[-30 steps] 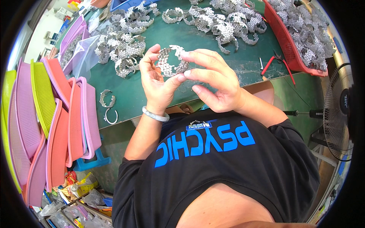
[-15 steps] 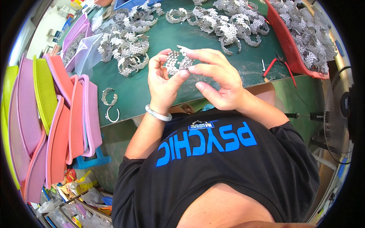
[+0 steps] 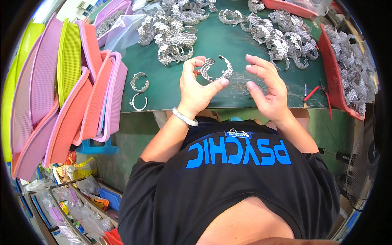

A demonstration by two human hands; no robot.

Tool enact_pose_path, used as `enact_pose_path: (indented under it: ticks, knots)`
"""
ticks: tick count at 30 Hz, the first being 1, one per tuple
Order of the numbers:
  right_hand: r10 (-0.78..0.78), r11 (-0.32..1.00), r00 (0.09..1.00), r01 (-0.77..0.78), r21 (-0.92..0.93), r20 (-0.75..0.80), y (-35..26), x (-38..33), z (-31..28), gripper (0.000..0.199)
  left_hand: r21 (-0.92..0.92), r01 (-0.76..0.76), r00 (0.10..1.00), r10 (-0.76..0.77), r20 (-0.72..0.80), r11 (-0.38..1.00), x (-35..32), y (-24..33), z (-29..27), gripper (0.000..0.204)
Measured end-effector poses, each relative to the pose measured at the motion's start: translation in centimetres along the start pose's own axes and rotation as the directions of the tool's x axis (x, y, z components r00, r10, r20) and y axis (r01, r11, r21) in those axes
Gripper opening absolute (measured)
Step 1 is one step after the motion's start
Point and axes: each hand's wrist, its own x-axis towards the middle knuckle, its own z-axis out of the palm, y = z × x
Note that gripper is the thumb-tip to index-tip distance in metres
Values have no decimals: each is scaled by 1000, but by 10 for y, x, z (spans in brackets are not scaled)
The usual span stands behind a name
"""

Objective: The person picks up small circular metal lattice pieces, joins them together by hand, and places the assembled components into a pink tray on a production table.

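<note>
My left hand (image 3: 195, 90) grips a silver cuff bracelet (image 3: 228, 73) with scaly, honeycomb-like texture, held above the green table between thumb and fingers. The cuff's gap faces away from me. To its right, my right hand (image 3: 269, 92) is open and apart from the bracelet, fingers spread and holding nothing. Beyond my left hand lies a heap of similar cuffs (image 3: 175, 38); a second heap (image 3: 281, 34) spreads past my right hand. Near the table's front edge at left, a lone textured cuff (image 3: 134, 84) rests beside a thin plain open ring (image 3: 141, 110).
A red tray (image 3: 334, 81) full of cuffs stands at right, near red-handled pliers (image 3: 311, 94). Stacked plastic baskets (image 3: 69, 61) in pink, purple and lime crowd the left side. Behind them sits a purple basket (image 3: 101, 38) of metal pieces. A fan (image 3: 361, 163) is at lower right.
My right hand has come off the bracelet and moved right, its fingers spreading. The bracelet stays in my left hand, its open ring shape now showing. The whole view has shifted.
</note>
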Motion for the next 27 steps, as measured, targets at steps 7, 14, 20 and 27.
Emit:
enact_pose_path:
  ticks: [7,14,20,27]
  knots:
    - [8,999,1000,-8,-37,20,6,1,2,31,85,-49,997,53,-50,995,-3,-4,-12,63]
    - [69,998,996,-69,4,51,14,-4,-3,31,115,-59,997,53,52,992,0,10,-23,61]
    - [187,981,982,-188,49,30,26,-21,-13,28,-254,412,871,-298,390,875,-27,24,-111,60]
    - [269,937,962,-271,219,39,35,-35,-8,27,72,740,570,-681,460,668,-104,-3,-215,54]
